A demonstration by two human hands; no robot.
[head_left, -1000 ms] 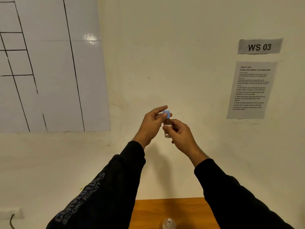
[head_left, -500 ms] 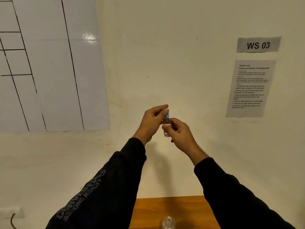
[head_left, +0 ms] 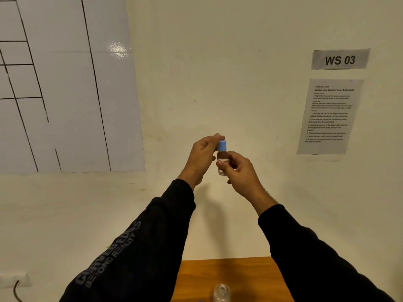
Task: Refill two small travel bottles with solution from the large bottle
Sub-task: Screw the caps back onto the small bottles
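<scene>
While we hold the small travel bottle (head_left: pixel 222 162) up before the wall, well above the bench (head_left: pixel 226 277), our right hand (head_left: pixel 239 171) grips its clear body and our left hand (head_left: pixel 204 154) pinches the blue cap (head_left: pixel 222 145) on top. We cannot tell whether the cap is being tightened or loosened. If it goes on crooked, it may leak; squeezing the body could spill liquid. Another clear bottle (head_left: pixel 222 292) stands on the bench below.
</scene>
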